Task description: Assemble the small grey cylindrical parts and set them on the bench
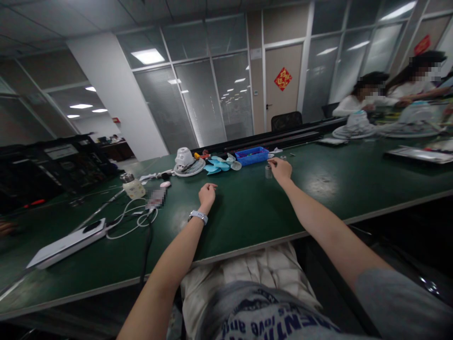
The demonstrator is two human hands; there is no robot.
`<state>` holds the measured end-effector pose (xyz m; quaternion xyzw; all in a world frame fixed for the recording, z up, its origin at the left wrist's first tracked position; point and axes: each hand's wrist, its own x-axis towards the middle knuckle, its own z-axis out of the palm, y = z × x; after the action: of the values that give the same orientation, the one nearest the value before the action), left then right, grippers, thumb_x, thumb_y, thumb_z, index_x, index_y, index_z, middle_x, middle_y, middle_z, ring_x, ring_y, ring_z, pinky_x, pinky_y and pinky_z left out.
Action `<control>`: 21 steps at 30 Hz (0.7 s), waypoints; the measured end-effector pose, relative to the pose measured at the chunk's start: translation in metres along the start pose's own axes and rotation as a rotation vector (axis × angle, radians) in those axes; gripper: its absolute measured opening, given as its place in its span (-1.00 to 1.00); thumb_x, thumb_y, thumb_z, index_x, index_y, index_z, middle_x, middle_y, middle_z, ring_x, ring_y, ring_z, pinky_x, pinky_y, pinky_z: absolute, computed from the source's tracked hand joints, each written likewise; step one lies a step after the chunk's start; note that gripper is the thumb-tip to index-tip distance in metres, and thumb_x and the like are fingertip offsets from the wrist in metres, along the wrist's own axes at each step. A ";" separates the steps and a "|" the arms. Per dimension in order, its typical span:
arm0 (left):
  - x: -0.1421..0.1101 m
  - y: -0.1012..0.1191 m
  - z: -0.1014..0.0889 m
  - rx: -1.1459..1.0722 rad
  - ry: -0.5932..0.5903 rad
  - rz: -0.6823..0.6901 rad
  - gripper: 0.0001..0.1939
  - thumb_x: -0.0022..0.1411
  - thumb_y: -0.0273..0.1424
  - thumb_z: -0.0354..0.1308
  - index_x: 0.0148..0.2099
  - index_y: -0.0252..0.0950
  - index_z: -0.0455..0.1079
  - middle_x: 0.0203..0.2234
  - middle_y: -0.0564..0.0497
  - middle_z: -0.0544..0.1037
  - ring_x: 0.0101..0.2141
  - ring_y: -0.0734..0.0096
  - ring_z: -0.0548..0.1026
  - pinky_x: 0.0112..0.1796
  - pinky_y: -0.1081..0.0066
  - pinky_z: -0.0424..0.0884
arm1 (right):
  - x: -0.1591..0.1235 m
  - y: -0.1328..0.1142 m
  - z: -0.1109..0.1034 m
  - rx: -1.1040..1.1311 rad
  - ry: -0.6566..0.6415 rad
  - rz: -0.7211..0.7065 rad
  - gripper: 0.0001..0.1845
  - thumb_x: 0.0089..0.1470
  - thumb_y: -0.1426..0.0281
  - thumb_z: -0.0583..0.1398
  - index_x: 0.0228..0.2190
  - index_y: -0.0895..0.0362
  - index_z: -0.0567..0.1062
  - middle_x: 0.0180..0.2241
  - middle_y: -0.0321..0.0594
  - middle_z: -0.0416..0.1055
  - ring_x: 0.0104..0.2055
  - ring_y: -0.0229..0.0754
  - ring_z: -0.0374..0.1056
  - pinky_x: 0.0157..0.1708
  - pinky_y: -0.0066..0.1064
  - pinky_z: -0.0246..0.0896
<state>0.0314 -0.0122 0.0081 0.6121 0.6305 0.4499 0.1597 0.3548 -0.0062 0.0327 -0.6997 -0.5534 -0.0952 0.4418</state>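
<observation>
My right hand (282,170) is over the green table, fingertips pinched together at the top of a small grey metal cylinder (268,172). Whether the fingers grip the cylinder itself or something small above it is too small to tell. Just behind that hand another small cylindrical piece (283,158) is partly visible. My left hand (207,195) rests on the table with its fingers loosely curled and nothing visible in them; a watch (198,216) is on that wrist. Between the hands, farther back, are a blue tray (252,156) and light-blue fan blades (216,165).
A white fan housing with a round grille (189,167) stands at the back left. Nearer are a cream bottle (133,186), a white cable (123,226) and a white flat device (69,243). At the right, two people sit behind more fan parts (356,126). The table's front edge (255,246) runs before me.
</observation>
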 end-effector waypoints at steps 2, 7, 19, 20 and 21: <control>0.000 0.000 0.000 0.002 0.002 0.004 -0.65 0.18 -0.45 -0.11 -0.24 -0.26 0.53 -0.33 -0.03 0.61 -0.27 0.34 0.52 -0.22 0.42 0.35 | -0.001 -0.001 0.001 0.027 0.001 -0.015 -0.72 0.18 0.31 0.12 -0.13 0.01 0.57 -0.16 -0.21 0.55 -0.13 -0.08 0.42 -0.12 -0.33 0.23; 0.000 0.000 0.001 0.007 0.002 0.015 -0.66 0.18 -0.45 -0.11 -0.24 -0.26 0.53 -0.34 -0.02 0.61 -0.29 0.34 0.52 -0.25 0.42 0.34 | -0.001 0.000 0.003 0.049 -0.013 -0.021 -0.74 0.16 0.34 0.14 -0.15 0.00 0.57 -0.18 -0.24 0.56 -0.14 -0.08 0.43 -0.12 -0.32 0.23; 0.001 -0.001 0.001 0.016 -0.016 0.011 -0.66 0.19 -0.44 -0.10 -0.25 -0.24 0.53 -0.32 0.00 0.61 -0.27 0.33 0.52 -0.22 0.41 0.35 | 0.000 -0.001 0.005 0.035 -0.047 -0.028 -0.74 0.18 0.32 0.12 -0.16 -0.01 0.58 -0.20 -0.24 0.56 -0.15 -0.09 0.44 -0.14 -0.33 0.26; 0.001 -0.001 0.001 0.018 -0.015 0.012 -0.66 0.19 -0.44 -0.10 -0.25 -0.23 0.53 -0.32 0.00 0.61 -0.26 0.33 0.52 -0.22 0.41 0.35 | 0.000 -0.002 0.005 0.025 -0.058 -0.020 -0.73 0.18 0.32 0.12 -0.15 0.00 0.57 -0.19 -0.23 0.56 -0.15 -0.09 0.45 -0.13 -0.32 0.27; 0.001 -0.001 0.001 0.020 -0.015 0.013 -0.66 0.19 -0.44 -0.10 -0.25 -0.23 0.53 -0.32 0.00 0.61 -0.26 0.33 0.52 -0.21 0.41 0.35 | 0.000 -0.003 0.004 0.016 -0.068 -0.013 -0.72 0.18 0.33 0.11 -0.14 0.01 0.57 -0.19 -0.22 0.56 -0.14 -0.09 0.44 -0.13 -0.32 0.27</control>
<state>0.0315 -0.0103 0.0069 0.6211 0.6297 0.4400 0.1553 0.3509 -0.0030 0.0315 -0.6951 -0.5736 -0.0697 0.4278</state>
